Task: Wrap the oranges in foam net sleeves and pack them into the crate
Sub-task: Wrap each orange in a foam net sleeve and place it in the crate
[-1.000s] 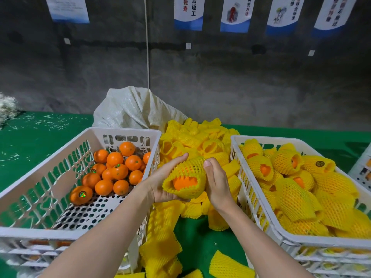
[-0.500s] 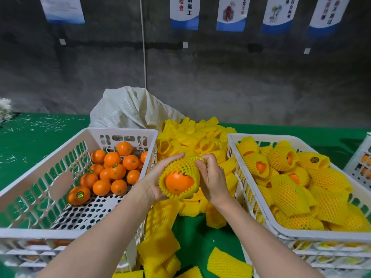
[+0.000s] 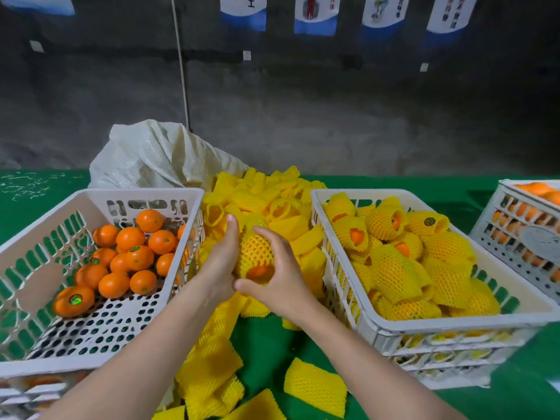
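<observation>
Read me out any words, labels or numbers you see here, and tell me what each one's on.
"工": on the second wall poster from the left; the rest is cut off.
Other wall posters: characters too blurred to read.
Green sticker on a bare orange in the left crate: too small to read.
Dark sticker on a sleeved orange in the right crate: too small to read.

Yellow foam net sleeve (image 3: 254,248) round 1 orange (image 3: 260,271), held left of the packed crate (image 3: 454,325)

Left hand (image 3: 222,262), right hand (image 3: 277,278) — forearms angled inward — clasp one sleeved orange (image 3: 256,253).
</observation>
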The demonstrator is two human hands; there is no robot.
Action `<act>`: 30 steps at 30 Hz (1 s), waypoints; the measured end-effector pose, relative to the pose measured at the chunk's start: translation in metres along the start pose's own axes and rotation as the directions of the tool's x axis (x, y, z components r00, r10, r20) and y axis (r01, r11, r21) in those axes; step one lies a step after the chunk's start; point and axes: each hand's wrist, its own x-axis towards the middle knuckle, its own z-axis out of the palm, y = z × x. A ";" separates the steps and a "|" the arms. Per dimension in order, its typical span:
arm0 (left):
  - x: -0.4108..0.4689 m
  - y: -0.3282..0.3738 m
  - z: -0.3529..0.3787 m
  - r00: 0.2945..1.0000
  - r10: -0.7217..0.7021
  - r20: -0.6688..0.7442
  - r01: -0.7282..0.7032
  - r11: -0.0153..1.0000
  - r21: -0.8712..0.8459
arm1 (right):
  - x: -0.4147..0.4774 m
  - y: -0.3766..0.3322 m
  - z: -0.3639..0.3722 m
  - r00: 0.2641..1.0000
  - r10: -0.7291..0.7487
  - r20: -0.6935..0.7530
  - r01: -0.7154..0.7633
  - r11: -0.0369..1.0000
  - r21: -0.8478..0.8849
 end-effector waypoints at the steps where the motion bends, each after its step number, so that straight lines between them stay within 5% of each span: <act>1: -0.002 -0.001 0.003 0.999 -0.037 0.037 0.038 0.998 -0.047 | 0.000 0.001 -0.005 1.000 0.007 -0.028 -0.007 1.000 -0.020; 8: -0.005 -0.028 0.043 0.998 0.046 0.047 -0.037 0.985 -0.171 | -0.004 0.011 -0.057 0.991 -0.012 -0.134 0.007 0.999 -0.038; 15: 0.011 -0.071 0.124 0.970 0.244 0.003 -0.244 0.967 0.069 | -0.005 0.043 -0.128 0.968 -0.023 -0.251 -0.006 0.993 -0.116; 19: 0.023 -0.089 0.176 0.797 0.573 0.191 -0.597 0.698 0.396 | 0.022 0.058 -0.171 0.911 -0.098 -0.400 0.015 0.979 -0.205; 21: 0.032 -0.098 0.194 0.722 0.561 0.404 -0.683 0.489 0.542 | 0.047 0.066 -0.191 0.886 -0.093 -0.453 -0.036 0.963 -0.268; 23: 0.044 -0.101 0.202 0.722 0.454 0.522 -0.675 0.295 0.676 | 0.074 0.076 -0.207 0.892 -0.040 -0.449 -0.139 0.924 -0.357; 30: 0.055 -0.103 0.198 0.755 0.425 0.500 -0.607 0.161 0.778 | 0.145 0.120 -0.215 0.930 0.253 -0.267 -0.367 0.594 -0.716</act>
